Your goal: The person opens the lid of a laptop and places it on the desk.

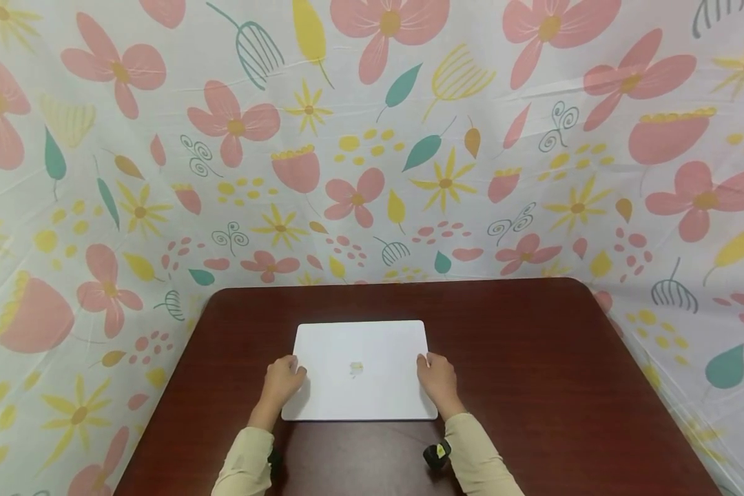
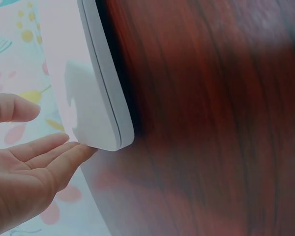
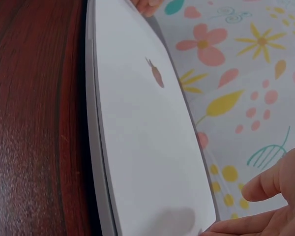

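Observation:
A closed silver laptop lies flat on the table, its logo in the middle of the lid. At its left side is my left hand. In the left wrist view the fingers reach out fairly straight, fingertips right at the laptop's side edge, and the thumb stands raised apart from the lid. My right hand is at the opposite side. The right wrist view shows its fingers extended to the lid's edge and the thumb held away from it.
The dark reddish-brown wooden table has rounded far corners. Behind it and along both sides hangs a white cloth with pink, yellow and green flower prints. A black wrist device sits by the right sleeve.

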The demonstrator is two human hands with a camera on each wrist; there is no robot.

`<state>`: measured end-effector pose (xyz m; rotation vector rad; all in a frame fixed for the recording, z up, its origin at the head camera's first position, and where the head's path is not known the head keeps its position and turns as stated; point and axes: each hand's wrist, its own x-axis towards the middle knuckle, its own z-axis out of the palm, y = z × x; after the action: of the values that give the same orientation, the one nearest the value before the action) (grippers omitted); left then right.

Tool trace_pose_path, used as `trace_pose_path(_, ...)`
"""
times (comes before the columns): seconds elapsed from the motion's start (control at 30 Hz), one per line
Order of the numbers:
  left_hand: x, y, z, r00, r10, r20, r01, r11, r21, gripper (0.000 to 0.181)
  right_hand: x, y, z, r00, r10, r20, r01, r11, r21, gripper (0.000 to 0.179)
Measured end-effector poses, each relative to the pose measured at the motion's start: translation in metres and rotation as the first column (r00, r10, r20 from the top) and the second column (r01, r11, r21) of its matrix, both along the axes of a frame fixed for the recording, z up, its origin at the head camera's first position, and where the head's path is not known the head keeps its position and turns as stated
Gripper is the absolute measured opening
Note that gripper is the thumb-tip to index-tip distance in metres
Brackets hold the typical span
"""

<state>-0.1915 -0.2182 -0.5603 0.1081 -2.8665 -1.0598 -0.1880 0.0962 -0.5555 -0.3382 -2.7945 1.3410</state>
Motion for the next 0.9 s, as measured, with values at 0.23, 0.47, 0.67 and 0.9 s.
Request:
trace_pose_path(0.23, -0.003, 0.010, -0.002, 1.000, -0.026, 0.007, 0.026, 1.000, 0.016, 0.043, 0.001, 0.007, 0.002, 0.999, -0.031, -0.008, 0.031, 0.999, 0.038, 0.044)
trace_pose_path(0.47, 0.000, 0.020, 0.002, 0.997, -0.065, 0.051, 0.065, 0.998, 0.001, 0.044, 0.004, 0.016, -0.001, 0.999, -0.037, -0.019, 0.038, 0.997, 0.067, 0.044)
trace_pose_path(0.67, -0.002, 0.027, 0.000, 0.994, -0.094, 0.057, 0.095, 0.995, -0.019, 0.044, 0.005, 0.023, 0.001, 0.999, -0.039, -0.020, 0.041, 0.996, 0.073, 0.045)
trace_pose_path(0.9, -0.002, 0.036, 0.000, 0.991, -0.117, 0.065, 0.118, 0.993, -0.003, 0.045, 0.007, 0.031, 0.001, 0.999, -0.042, -0.024, 0.044, 0.995, 0.085, 0.045)
